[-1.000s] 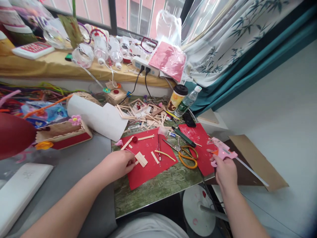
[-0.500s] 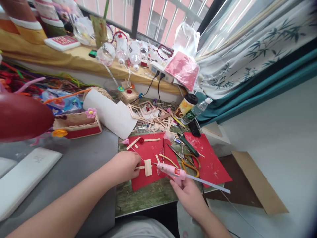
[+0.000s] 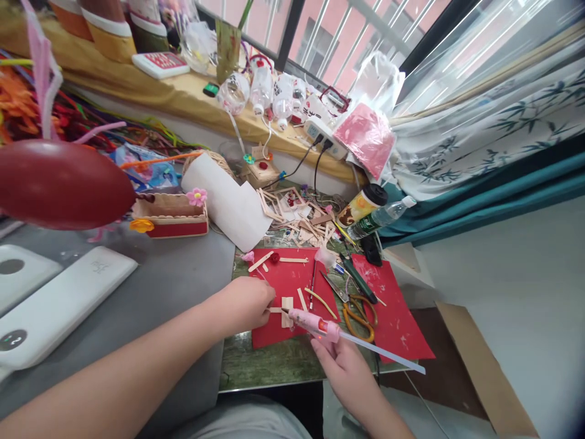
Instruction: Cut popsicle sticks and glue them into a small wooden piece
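Note:
Between the fingers of my left hand is the end of a thin craft stick. The stick's other end meets a small rectangular wooden piece over the red sheet. My right hand is closed round the handle of a pink hot glue gun. Its dark nozzle tip is at the wooden piece; whether they touch I cannot tell. A long translucent glue stick juts from the gun's back. Near my hands lie scissors with orange-brown handles and a yellowish curved strip.
A green utility knife lies beyond the scissors. Loose craft sticks are heaped behind the red sheet. A cup and a water bottle stand at the back right. A decorated wooden box and a dark red balloon are at left.
The glue gun's nozzle has moved left, from beside the small wooden piece to it. My left hand keeps its grip on the stick. The whole view has shifted with my head.

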`<state>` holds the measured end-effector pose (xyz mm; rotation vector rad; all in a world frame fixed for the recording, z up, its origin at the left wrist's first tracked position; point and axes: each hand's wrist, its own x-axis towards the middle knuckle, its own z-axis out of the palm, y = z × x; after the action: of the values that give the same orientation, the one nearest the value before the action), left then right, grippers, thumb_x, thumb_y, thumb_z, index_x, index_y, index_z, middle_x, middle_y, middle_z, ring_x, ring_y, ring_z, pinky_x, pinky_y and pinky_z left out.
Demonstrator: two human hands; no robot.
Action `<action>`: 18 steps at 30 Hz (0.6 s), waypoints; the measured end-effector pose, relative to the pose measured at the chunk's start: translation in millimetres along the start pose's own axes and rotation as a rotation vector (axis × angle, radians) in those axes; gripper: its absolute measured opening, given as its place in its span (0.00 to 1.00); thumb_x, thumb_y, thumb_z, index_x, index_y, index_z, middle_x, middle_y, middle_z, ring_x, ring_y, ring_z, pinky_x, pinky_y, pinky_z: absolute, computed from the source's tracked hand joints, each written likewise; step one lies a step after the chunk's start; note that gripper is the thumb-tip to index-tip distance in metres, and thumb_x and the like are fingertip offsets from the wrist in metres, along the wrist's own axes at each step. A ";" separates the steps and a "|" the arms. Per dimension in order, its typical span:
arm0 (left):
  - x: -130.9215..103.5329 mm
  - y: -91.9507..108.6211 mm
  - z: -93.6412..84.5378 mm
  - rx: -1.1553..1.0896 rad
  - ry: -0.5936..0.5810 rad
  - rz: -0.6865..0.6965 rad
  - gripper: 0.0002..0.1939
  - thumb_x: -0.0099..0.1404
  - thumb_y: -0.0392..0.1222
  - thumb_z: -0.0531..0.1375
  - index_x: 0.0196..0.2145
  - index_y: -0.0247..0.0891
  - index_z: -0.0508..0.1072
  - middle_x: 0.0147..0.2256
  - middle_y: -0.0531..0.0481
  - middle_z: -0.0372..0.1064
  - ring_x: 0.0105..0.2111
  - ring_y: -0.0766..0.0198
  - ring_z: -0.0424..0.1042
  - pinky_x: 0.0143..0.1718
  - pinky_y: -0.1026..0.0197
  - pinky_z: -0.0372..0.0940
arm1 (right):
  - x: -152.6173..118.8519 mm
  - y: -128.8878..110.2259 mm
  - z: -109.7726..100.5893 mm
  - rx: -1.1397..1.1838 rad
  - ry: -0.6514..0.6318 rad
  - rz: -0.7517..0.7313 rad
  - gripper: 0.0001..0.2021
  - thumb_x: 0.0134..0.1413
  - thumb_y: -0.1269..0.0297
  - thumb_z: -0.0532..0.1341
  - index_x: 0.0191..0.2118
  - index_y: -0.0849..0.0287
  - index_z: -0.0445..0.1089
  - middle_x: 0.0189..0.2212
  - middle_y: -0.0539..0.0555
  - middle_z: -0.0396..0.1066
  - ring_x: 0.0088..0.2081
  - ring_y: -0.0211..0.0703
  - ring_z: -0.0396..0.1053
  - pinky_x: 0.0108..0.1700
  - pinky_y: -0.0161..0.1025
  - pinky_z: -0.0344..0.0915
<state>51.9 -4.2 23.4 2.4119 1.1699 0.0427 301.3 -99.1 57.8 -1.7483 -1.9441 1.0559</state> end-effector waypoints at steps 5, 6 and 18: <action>0.0 1.4 -2.3 -0.033 -0.011 -0.022 0.07 0.58 0.39 0.58 0.30 0.37 0.76 0.29 0.38 0.77 0.29 0.48 0.77 0.29 0.54 0.66 | 1.3 3.0 1.6 -0.094 -0.014 -0.006 0.22 0.68 0.57 0.56 0.64 0.52 0.69 0.55 0.59 0.75 0.58 0.58 0.70 0.62 0.55 0.66; -0.1 1.0 -2.0 -0.033 -0.007 -0.020 0.07 0.58 0.39 0.58 0.30 0.37 0.76 0.30 0.38 0.77 0.30 0.47 0.77 0.29 0.54 0.66 | 1.3 3.1 1.9 -0.111 -0.017 -0.016 0.22 0.68 0.57 0.56 0.64 0.51 0.68 0.55 0.59 0.75 0.59 0.58 0.70 0.62 0.55 0.65; -0.1 0.3 -1.9 0.003 -0.015 -0.022 0.09 0.60 0.39 0.56 0.30 0.37 0.77 0.30 0.40 0.78 0.30 0.50 0.77 0.30 0.55 0.67 | 2.0 -4.8 3.9 -0.306 -0.032 -0.044 0.19 0.69 0.61 0.53 0.61 0.52 0.70 0.49 0.58 0.76 0.52 0.56 0.73 0.56 0.50 0.69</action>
<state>51.6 -3.7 25.3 2.3973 1.1907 0.0162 294.9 -98.2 58.0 -1.8381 -2.2512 0.8096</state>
